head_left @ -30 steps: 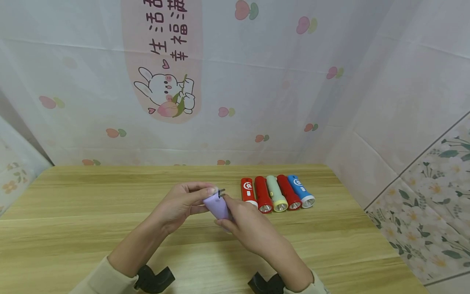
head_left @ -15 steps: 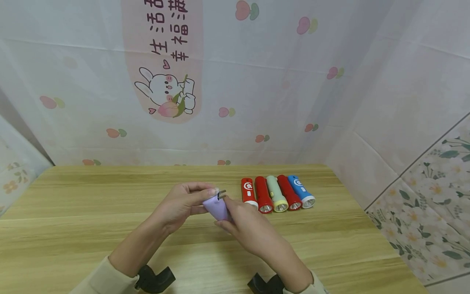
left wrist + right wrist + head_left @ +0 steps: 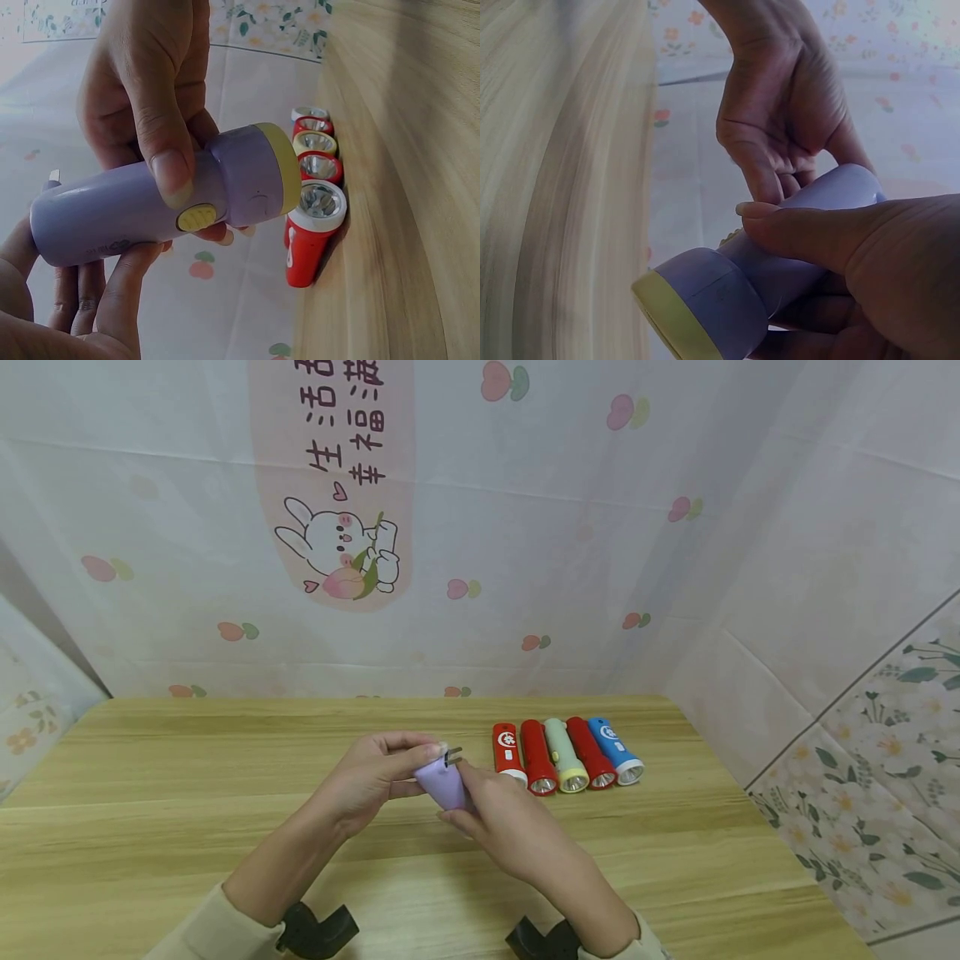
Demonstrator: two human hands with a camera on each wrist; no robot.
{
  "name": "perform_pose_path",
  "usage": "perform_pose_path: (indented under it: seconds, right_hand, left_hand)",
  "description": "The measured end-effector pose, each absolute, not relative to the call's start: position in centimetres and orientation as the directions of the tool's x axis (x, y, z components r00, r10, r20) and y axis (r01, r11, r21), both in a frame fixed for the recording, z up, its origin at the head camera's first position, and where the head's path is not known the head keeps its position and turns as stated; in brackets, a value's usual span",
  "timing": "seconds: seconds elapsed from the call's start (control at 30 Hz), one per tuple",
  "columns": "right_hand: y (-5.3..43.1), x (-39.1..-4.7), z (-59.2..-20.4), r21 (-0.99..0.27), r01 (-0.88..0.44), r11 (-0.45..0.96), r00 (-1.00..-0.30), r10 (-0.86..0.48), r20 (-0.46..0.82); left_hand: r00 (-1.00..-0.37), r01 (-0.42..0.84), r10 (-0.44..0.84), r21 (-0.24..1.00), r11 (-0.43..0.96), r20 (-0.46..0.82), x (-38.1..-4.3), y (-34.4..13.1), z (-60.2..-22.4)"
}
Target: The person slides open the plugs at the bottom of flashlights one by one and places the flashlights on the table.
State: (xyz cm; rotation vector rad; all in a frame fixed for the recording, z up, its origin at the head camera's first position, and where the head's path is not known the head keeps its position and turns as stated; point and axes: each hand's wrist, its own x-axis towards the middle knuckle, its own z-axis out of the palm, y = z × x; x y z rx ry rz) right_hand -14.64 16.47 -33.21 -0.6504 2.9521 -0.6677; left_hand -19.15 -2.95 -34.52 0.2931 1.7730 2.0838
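Flashlight (image 3: 120, 211) inside right grip (image 3: 504, 820)

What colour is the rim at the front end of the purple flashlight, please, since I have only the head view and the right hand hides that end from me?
Observer: The left wrist view shows that the rim of the purple flashlight is yellow.
Operator: Thank you; could you tell me whether anything is fitted on the side of its body?
Observer: Yes, a ribbed yellow switch sits on the side, just behind the wider head.
Operator: Much appreciated; is it covered by anything?
Observer: No, the thumb of the right hand lies on the body beside it and leaves it in view.
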Motion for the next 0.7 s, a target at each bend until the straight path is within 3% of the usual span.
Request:
perform_pose_path:
  seconds: [0.7]
  right_hand:
    - [16.6, -15.02, -33.39, -0.419, -0.41, 0.81, -0.909, -0.401, 0.115]
  left_hand:
    - [-0.906, -0.121, 0.421, 0.983, -0.14, -0.051, -18.99, -3.04, -34.21]
